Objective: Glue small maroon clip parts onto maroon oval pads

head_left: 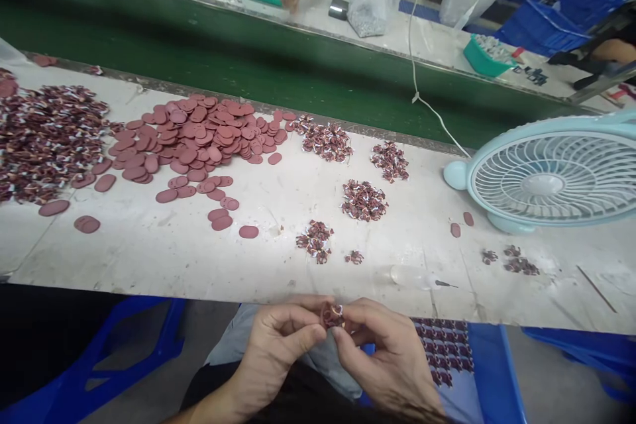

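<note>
Dark-red small piece [332, 315] sits pinched between both hands below the near edge of the surface [278, 258]; left hand [278, 344] and right hand [385, 348] meet fingertip to fingertip, equally near, each gripping it.

Small dark-red piece [332, 315] with pale markings, crumpled. Pinched between fingertips of left hand [275, 344] and right hand [392, 358], below table edge.
</note>
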`<state>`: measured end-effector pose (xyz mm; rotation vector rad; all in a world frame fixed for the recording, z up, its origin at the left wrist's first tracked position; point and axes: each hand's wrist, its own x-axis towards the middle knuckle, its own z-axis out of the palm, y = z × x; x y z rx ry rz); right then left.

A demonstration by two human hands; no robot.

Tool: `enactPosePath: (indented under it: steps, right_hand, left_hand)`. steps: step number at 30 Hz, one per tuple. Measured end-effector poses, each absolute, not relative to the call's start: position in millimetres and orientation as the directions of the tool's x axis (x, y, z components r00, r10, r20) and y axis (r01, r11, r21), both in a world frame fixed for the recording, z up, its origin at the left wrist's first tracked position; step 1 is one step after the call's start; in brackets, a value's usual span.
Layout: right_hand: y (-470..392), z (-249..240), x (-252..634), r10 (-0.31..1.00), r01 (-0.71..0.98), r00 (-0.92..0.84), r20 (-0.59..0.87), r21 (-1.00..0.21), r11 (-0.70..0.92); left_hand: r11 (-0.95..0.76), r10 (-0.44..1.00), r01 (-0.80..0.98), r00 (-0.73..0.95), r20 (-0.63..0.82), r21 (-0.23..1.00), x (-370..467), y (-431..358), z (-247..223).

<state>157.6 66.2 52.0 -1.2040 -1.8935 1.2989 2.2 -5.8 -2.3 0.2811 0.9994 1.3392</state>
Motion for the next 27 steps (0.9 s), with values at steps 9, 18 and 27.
enactPosePath:
  steps: [9,18,27]
  right_hand:
    - [63,53,164,0.885,0.354,-0.462,-0.052,-0.926,0.13]
    - [56,53,160,0.903,0.311,-0.429,0.01,-0.937,0.159]
    - [46,42,159,0.929,0.279,-0.368,0.046,-0.947,0.158]
  left_hand:
    - [0.296,0.887,-0.585,-0.124,-0.444,0.755,-1,-4,8]
    - [0.266,0.893,-0.682,-0.092,-0.441,0.681,6,-12,2]
    - [0.197,0.904,-0.677,-0.155,-0.399,0.709,6,-11,4]
